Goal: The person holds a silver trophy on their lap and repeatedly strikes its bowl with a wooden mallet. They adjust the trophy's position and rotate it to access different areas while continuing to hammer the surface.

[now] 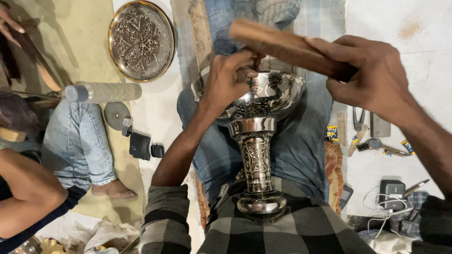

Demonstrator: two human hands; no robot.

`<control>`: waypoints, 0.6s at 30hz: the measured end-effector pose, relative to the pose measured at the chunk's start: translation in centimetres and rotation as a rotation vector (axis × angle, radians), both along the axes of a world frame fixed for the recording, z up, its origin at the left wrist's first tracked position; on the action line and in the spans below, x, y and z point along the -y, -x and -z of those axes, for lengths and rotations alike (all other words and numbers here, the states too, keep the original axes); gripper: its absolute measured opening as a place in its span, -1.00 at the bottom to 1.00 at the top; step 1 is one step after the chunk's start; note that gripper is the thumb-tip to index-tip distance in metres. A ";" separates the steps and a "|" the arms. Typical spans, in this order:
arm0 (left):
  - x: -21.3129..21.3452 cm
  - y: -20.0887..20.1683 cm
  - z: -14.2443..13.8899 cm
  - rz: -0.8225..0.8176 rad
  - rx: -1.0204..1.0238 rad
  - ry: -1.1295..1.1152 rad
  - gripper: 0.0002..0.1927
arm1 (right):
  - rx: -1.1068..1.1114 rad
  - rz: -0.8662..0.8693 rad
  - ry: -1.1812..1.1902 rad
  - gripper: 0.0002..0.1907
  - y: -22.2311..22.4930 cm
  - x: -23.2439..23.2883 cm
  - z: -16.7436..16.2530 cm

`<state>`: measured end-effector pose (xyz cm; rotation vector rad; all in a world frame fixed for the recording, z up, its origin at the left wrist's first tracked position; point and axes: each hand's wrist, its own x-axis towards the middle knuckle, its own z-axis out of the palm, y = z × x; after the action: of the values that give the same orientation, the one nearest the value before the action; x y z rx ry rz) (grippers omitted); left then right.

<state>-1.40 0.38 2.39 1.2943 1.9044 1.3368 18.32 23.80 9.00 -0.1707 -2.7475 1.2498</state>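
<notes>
An engraved silver metal vase [256, 141] with a wide bowl and a narrow patterned stem lies along my lap, its round foot against my checked shirt. My left hand [229, 80] rests on the rim of the bowl and pinches a small dark tool against the metal. My right hand [372, 75] is raised just above and to the right of the bowl, gripping a long wooden block [282, 47] that slants over the rim toward the left hand.
A round engraved metal plate [141, 40] lies on the floor at the upper left. Another person in jeans [77, 141] sits at the left, with a grey cylinder [101, 91] nearby. Small hand tools [372, 136], a charger [391, 193] and cables lie at the right.
</notes>
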 end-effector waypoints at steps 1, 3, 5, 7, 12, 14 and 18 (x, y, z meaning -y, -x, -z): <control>-0.1 0.1 0.0 0.014 -0.006 -0.002 -0.40 | -0.069 0.066 0.143 -0.31 -0.3 0.3 0.1; -0.3 0.3 0.0 0.039 -0.019 -0.003 -0.34 | -0.027 0.128 0.174 -0.31 -0.7 0.5 0.4; -0.7 0.7 0.0 0.049 -0.027 0.160 -0.36 | 0.201 0.119 -0.058 -0.18 -1.3 0.2 0.7; -1.0 1.1 0.1 0.090 -0.031 0.171 -0.37 | 0.003 0.199 0.298 -0.21 -1.5 1.0 1.7; -1.7 1.8 0.1 0.181 -0.087 0.154 -0.46 | 0.010 0.252 0.370 -0.20 -2.8 2.8 3.2; -1.9 1.9 -0.2 0.206 -0.077 0.101 -0.41 | -0.152 0.321 0.691 -0.25 -3.2 3.4 3.8; -2.1 2.1 -0.9 0.262 -0.129 0.091 -0.61 | -0.109 0.271 0.442 -0.25 -4.5 3.3 5.0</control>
<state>-3.50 2.53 3.34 1.5539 1.7801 1.0467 22.78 20.54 4.04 -0.4790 -2.2275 1.7004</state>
